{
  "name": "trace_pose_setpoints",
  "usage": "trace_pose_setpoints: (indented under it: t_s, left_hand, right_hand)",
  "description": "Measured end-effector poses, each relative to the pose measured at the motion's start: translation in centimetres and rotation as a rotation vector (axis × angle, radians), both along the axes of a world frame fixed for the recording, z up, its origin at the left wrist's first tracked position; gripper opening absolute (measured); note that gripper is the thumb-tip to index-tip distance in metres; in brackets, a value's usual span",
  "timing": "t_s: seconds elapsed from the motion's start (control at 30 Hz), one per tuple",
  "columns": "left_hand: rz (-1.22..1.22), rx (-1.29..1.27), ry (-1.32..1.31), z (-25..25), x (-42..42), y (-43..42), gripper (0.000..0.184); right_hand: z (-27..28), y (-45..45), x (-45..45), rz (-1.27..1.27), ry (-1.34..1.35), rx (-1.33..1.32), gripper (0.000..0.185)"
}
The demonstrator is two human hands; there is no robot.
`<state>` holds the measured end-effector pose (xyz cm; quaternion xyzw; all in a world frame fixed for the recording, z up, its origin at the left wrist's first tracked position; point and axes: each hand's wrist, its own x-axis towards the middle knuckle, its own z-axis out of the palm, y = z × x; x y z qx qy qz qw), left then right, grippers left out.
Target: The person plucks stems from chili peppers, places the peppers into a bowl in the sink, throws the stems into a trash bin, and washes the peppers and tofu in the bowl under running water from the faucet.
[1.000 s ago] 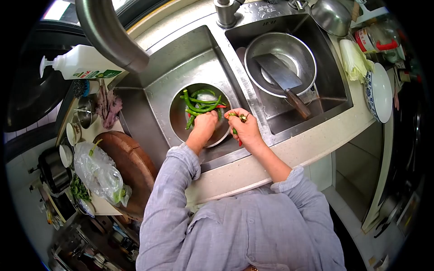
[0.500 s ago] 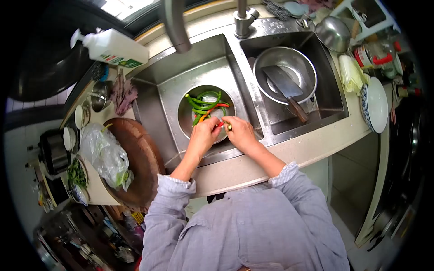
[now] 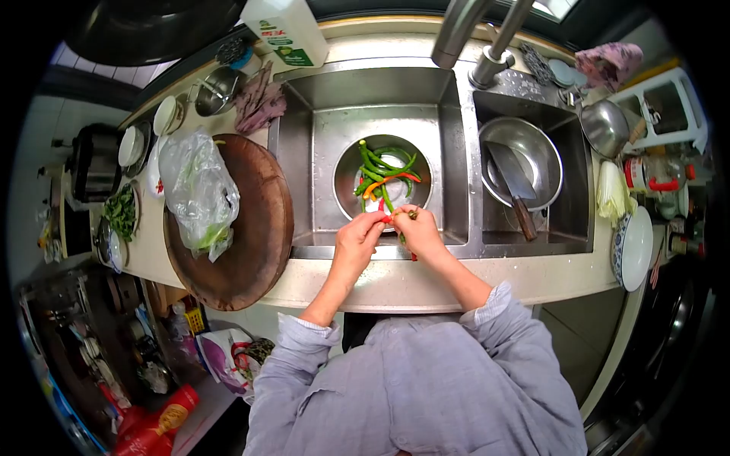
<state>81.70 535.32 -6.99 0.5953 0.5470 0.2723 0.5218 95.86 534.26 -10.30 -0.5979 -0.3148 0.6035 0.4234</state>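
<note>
- Round wooden chopping board [image 3: 262,228]: left of the sink [image 3: 327,137], with a clear plastic bag [image 3: 199,178] lying on it.
- Left hand [image 3: 355,242]: thumb and fingers closed on a red chili [image 3: 387,220] at the near edge of the bowl.
- Metal bowl [image 3: 344,182]: in the large compartment, holding green chilies [image 3: 373,163] and an orange-red chili [image 3: 392,178] just beyond the fingertips; one green chili's lower end points toward the grip.
- Red chili: between the two hands, touched by both, so neither is clearly nearer. Its short visible part runs roughly crosswise from hand to hand; fingers hide the rest.
- Right hand [image 3: 420,232]: fingertips pinched at the red chili's right side, with stem ends and a red tip poking out of the curled fingers.
- Metal basin [image 3: 547,161]: in the small compartment, with a cleaver [image 3: 511,172] leaning across it, handle toward the person.
</note>
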Motion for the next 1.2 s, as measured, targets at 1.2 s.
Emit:
trace_pose_setpoints:
  t_s: [1.2]
  left_hand:
    - [2.105, 0.164, -1.041, -7.7, -43.7, -59.7, 0.025]
  right_hand:
    - [-4.2, -43.7, -64.6, 1.525, 0.047, -0.59, 0.009]
